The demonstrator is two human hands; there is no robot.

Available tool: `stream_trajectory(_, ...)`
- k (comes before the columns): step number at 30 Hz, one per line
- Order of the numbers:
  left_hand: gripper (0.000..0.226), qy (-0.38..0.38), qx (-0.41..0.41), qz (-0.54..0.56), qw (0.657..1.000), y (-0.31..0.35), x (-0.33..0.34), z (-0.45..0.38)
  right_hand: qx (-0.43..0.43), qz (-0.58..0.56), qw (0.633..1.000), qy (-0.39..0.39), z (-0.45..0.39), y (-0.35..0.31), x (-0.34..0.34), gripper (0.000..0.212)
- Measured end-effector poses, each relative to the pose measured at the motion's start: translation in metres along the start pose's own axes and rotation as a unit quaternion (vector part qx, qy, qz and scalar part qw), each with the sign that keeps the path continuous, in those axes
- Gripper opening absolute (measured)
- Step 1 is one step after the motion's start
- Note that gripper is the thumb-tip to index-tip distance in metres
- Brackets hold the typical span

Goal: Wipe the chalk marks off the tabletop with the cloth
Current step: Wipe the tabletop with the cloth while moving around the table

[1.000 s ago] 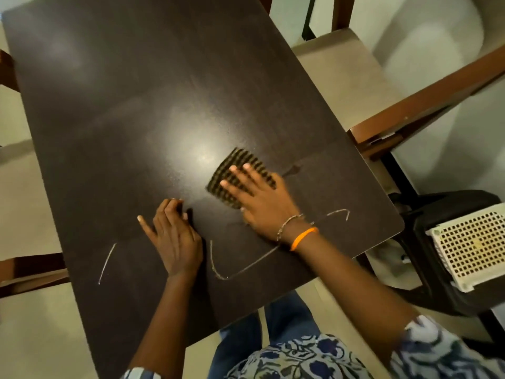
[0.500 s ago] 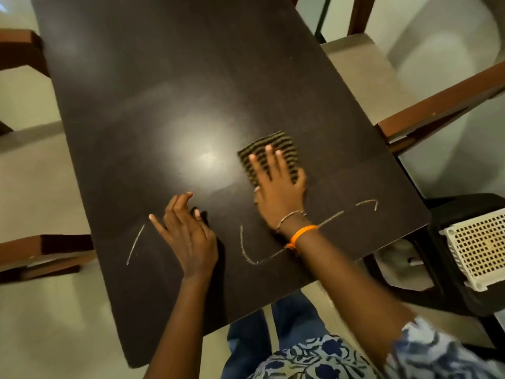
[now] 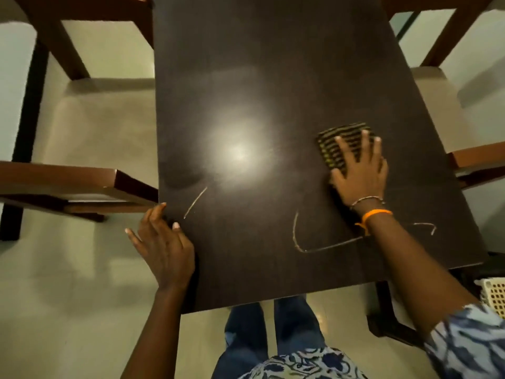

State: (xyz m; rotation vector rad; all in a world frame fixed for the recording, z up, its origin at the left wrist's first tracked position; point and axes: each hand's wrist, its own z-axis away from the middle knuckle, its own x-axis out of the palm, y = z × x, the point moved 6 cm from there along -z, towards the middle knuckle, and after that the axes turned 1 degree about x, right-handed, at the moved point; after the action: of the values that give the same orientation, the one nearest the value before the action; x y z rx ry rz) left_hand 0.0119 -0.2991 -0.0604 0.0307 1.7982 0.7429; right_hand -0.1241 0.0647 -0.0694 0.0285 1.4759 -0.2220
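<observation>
We pressed our right hand (image 3: 360,173), fingers spread flat, on the striped cloth (image 3: 334,144) (chalk marks (image 3: 314,248) nearer us). Our left hand (image 3: 164,247) lay open, gripping nothing, at the tabletop (image 3: 273,77) edge.

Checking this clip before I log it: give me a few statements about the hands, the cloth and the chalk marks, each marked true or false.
1. The right hand lies flat on the cloth. True.
2. The left hand also holds a cloth. False: it is bare, at the left edge of the table.
3. All chalk is gone. False: a short stroke and a long curved line remain.
4. The cloth covers the curved line. False: it lies farther up the table, clear of it.
5. The right wrist wears an orange band. True.
</observation>
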Motion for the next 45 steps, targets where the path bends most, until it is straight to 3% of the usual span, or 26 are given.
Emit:
stream_trajectory(3,0.046,-0.004,-0.048,-0.023,0.999,-0.022,-0.001,0.000,0.083,-0.017,0.996,0.011,-0.001,-0.005,0.003,0.067)
stream_trajectory(6,0.044,-0.011,-0.095,-0.022,0.995,-0.037,0.001,0.002,0.059,-0.008,0.998,0.005,0.023,-0.072,0.018,0.070)
stream_trajectory(9,0.041,-0.014,-0.072,0.001,0.997,-0.034,0.003,0.002,-0.084,-0.025,0.996,-0.018,0.070,-0.173,0.039,0.076)
stream_trajectory(12,0.041,0.010,-0.096,0.051,0.994,-0.039,-0.001,0.002,-0.269,-0.046,0.960,-0.070,0.119,-0.255,0.056,0.072)
stream_trajectory(16,0.042,0.010,-0.139,0.095,0.986,-0.046,-0.003,0.000,-0.385,-0.006,0.920,-0.065,0.110,-0.248,0.052,0.063)
stream_trajectory(19,0.041,-0.025,-0.166,0.085,0.982,-0.051,0.001,-0.005,-0.317,0.013,0.948,-0.027,0.064,-0.186,0.036,0.062)
stream_trajectory(24,0.039,-0.027,-0.160,0.070,0.984,-0.054,0.005,-0.006,-0.021,0.015,1.000,-0.007,-0.012,-0.054,0.007,0.061)
stream_trajectory(27,0.039,-0.029,-0.161,0.056,0.985,-0.055,0.008,-0.007,0.084,-0.009,0.996,-0.003,-0.008,-0.064,0.011,0.062)
stream_trajectory(29,0.041,-0.035,-0.162,0.057,0.985,-0.055,0.009,-0.007,0.052,-0.003,0.999,-0.004,0.013,-0.114,0.020,0.064)
stream_trajectory(32,0.042,-0.041,-0.165,0.062,0.983,-0.055,0.008,-0.007,-0.115,-0.012,0.993,-0.028,0.072,-0.214,0.042,0.069)
stream_trajectory(35,0.044,-0.048,-0.178,0.079,0.980,-0.055,0.007,-0.006,-0.328,-0.022,0.942,-0.070,0.133,-0.289,0.059,0.066)
stream_trajectory(38,0.044,-0.051,-0.185,0.082,0.978,-0.058,0.008,-0.005,-0.420,-0.002,0.905,-0.068,0.124,-0.288,0.056,0.062)
stream_trajectory(41,0.044,-0.052,-0.189,0.091,0.976,-0.061,0.010,-0.004,-0.355,0.015,0.934,-0.032,0.070,-0.240,0.045,0.062)
stream_trajectory(45,0.042,-0.046,-0.187,0.087,0.977,-0.059,0.010,-0.006,-0.130,0.021,0.991,-0.011,-0.017,-0.142,0.022,0.061)
